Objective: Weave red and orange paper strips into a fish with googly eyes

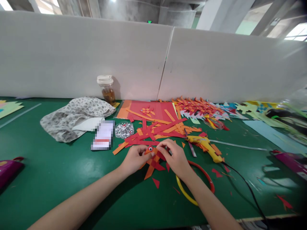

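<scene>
A woven red and orange paper fish point(153, 161) with a stuck-on googly eye point(150, 149) is between my two hands, just above the green table. My left hand point(136, 158) pinches it at the left, thumb lying below the eye. At the upper right edge of the fish, my right hand point(174, 156) has thumb and fingertips pressed together; whatever lies between them is too small to make out. Beyond my hands is a pile of red and orange paper strips point(155, 129). A yellow glue gun point(206, 147) rests to the right, and a clear dish of googly eyes point(124, 130) to the left.
Around my right forearm lies a red and yellow ring point(211, 183). The glue gun's black cord point(247, 188) runs to the front edge. Behind are finished paper shapes point(201, 110), a lidded tea cup point(107, 89), a patterned cloth point(69, 118) and a phone point(103, 135).
</scene>
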`<state>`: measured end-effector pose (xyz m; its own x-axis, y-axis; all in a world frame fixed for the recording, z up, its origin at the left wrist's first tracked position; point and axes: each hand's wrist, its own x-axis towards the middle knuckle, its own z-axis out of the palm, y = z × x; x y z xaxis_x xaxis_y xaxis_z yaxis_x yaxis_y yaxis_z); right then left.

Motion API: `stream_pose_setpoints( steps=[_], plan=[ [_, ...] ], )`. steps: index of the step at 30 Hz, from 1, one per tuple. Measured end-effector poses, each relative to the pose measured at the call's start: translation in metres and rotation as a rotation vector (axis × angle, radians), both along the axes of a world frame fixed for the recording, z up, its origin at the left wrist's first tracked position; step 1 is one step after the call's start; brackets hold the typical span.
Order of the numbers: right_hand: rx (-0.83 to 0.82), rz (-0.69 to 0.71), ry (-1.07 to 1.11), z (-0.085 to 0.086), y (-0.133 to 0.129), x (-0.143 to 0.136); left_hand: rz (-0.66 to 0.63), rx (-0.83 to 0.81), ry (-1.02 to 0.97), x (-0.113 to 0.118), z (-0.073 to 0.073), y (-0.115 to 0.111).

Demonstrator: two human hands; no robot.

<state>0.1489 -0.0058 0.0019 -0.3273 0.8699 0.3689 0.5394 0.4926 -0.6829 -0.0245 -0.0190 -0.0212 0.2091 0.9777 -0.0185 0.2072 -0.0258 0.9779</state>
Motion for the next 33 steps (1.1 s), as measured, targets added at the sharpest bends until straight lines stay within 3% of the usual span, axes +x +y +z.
stream_pose_setpoints(
  steps=[4,10,28,33],
  plan=[
    [0.079,0.089,-0.057,0.0,-0.0024,-0.0007,-0.011,0.009,-0.003,0.0001,-0.0005,0.0007],
    [0.123,0.118,-0.056,-0.001,-0.0038,-0.0009,-0.002,-0.004,-0.029,0.0003,-0.0011,0.0006],
    [-0.017,0.159,-0.1,0.001,-0.0044,-0.0005,-0.013,0.008,0.018,0.0001,0.0015,-0.0003],
    [0.018,0.152,-0.073,0.0012,-0.0025,0.0012,-0.001,-0.018,-0.036,0.0001,0.0029,-0.0003]
  ],
)
